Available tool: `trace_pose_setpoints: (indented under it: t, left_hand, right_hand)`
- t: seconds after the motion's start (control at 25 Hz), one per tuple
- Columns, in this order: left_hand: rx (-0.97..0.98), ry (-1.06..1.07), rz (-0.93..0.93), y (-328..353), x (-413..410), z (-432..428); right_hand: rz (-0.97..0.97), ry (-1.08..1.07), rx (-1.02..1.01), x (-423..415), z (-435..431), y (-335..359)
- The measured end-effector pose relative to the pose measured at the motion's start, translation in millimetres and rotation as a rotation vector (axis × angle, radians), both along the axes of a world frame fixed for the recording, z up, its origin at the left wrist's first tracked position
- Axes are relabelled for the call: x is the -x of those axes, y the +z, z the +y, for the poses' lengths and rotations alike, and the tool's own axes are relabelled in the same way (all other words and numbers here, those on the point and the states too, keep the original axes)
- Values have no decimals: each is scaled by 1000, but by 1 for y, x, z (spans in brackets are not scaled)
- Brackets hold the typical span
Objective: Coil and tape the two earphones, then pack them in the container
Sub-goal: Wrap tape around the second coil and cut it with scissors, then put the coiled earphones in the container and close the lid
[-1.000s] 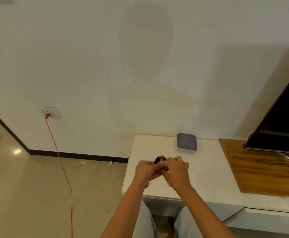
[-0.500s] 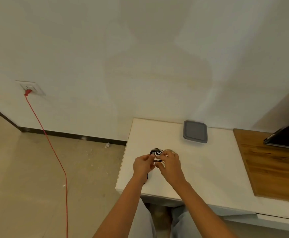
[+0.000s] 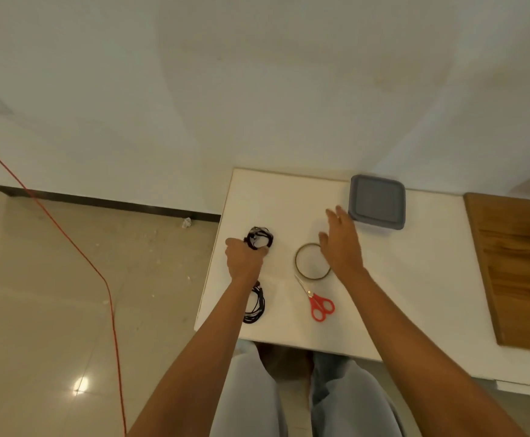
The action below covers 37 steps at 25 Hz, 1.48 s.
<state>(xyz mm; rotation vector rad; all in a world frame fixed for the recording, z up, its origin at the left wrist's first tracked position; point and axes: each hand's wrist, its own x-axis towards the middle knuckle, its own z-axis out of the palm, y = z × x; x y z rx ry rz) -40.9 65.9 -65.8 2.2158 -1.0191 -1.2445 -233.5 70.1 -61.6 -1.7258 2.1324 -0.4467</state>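
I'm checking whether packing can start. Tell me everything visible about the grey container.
The grey container is squarish with rounded corners, plastic-looking, with its lid on. It sits flat at the far edge of the white table, by the wall. The right hand, fingers spread, is stretched toward its near-left corner; whether they touch cannot be told.

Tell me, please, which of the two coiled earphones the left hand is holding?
The farther coil, toward the wall: the left hand grips its near edge. The nearer coil lies loose by the table's front edge.
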Motion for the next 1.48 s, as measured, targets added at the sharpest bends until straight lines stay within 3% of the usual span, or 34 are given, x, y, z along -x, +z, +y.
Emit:
trace_pose_setpoints:
  t: [0.16, 0.28, 0.4, 0.52, 0.64, 0.88, 1.04, 1.12, 1.2, 1.28, 1.36, 1.48]
  left_hand:
    - [-54, -137, -113, 13, 10, 4]
    - [102, -149, -113, 18, 20, 16]
    - [197, -148, 106, 19, 34, 27]
    - [29, -187, 445, 14, 54, 40]
    - [-89, -252, 611, 8, 74, 57]
    - [-94, -324, 511, 2, 72, 83]
    - [-89, -321, 464, 4, 70, 81]
    - [-42, -325, 389, 10, 72, 75]
    - [21, -375, 278, 14, 75, 70]
    - [74, -433, 157, 18, 76, 68]
    - [103, -450, 80, 16, 75, 68]
    - [125, -406, 99, 13, 75, 67]
  right_hand:
    - [298, -135, -72, 23, -26, -8]
    - [399, -194, -155, 36, -22, -11]
    - [419, -152, -131, 32, 3, -10]
    - [391, -73, -126, 20, 46, -7]
    - [436, 38, -145, 5, 89, -7]
    - [427, 151, -371, -22, 120, 0]
    - [492, 205, -228, -28, 115, 14]
    - [391, 154, -147, -26, 114, 24]
    - [121, 16, -112, -21, 117, 35]
    - [-102, -152, 198, -14, 124, 49]
    - [-297, -401, 390, 1, 127, 66]
    - [-592, -836, 472, 39, 133, 61]
